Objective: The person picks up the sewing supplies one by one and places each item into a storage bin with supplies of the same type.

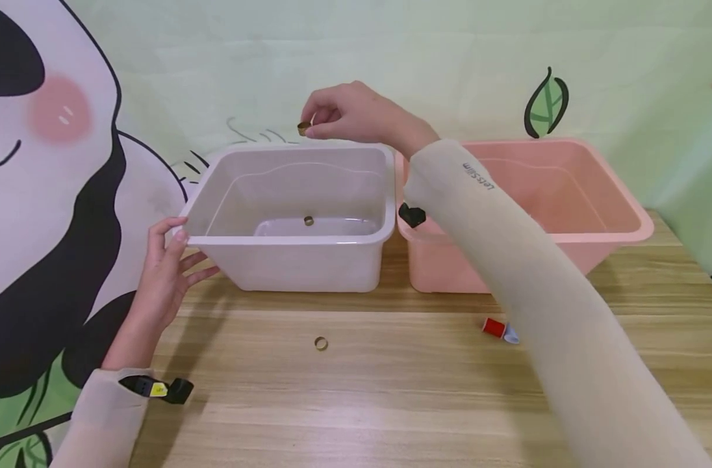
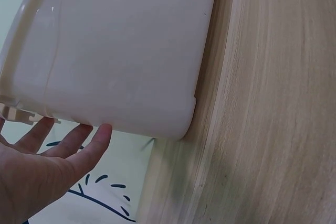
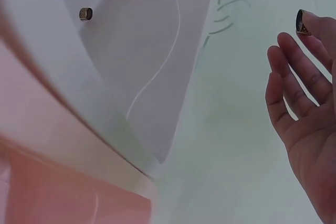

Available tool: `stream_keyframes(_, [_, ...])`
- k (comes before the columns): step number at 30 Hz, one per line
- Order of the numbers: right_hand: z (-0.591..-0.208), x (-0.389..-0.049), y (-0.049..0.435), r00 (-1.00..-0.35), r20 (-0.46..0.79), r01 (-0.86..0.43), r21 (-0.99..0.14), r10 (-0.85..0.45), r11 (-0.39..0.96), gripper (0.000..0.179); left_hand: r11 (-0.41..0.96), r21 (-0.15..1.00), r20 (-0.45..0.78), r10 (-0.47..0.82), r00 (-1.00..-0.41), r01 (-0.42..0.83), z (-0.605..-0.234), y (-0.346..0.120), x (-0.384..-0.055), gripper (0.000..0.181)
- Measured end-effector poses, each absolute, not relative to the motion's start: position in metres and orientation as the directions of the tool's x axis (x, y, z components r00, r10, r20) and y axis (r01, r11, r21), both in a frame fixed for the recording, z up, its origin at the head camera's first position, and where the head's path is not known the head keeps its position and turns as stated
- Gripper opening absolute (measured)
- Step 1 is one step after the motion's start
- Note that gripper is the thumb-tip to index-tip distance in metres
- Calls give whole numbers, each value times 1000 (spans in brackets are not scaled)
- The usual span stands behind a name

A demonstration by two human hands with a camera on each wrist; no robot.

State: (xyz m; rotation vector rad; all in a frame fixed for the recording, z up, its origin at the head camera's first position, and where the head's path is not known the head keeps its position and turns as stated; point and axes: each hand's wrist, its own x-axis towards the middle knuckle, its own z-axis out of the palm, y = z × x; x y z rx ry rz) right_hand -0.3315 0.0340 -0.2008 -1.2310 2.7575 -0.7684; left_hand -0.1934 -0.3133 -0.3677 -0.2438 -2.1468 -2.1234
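Note:
My right hand (image 1: 362, 116) pinches a brass thimble ring (image 1: 303, 128) between thumb and forefinger, above the far rim of the white plastic tub (image 1: 309, 266). The right wrist view shows the dimpled band of this thimble ring (image 3: 301, 22), the other fingers loosely bent. A second thimble ring (image 1: 308, 221) lies on the tub's floor. Another thimble ring (image 1: 321, 343) rests on the table in front. My left hand (image 1: 167, 273) grips the tub's near left corner, thumb on the rim. In the left wrist view its fingertips (image 2: 105, 129) touch the tub's outer wall.
A pink tub (image 1: 596, 237) stands close to the right of the white one, partly behind my right sleeve. A red thread spool (image 1: 494, 327) and a small pale blue item (image 1: 510, 334) lie on the wooden table (image 1: 245, 403). A printed cloth hangs behind.

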Motion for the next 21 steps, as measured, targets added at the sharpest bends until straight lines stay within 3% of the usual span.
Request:
stream_keyframes(12, [-216, -349, 40, -746, 94, -601, -521, -660, 606, 30, 10, 981, 196, 45, -980, 196, -368, -310, -194, 39])
stream_keyframes(21, [-222, -354, 40, -727, 73, -606, -535, -683, 588, 26, 13, 980, 196, 43, -980, 197, -368, -309, -194, 40])
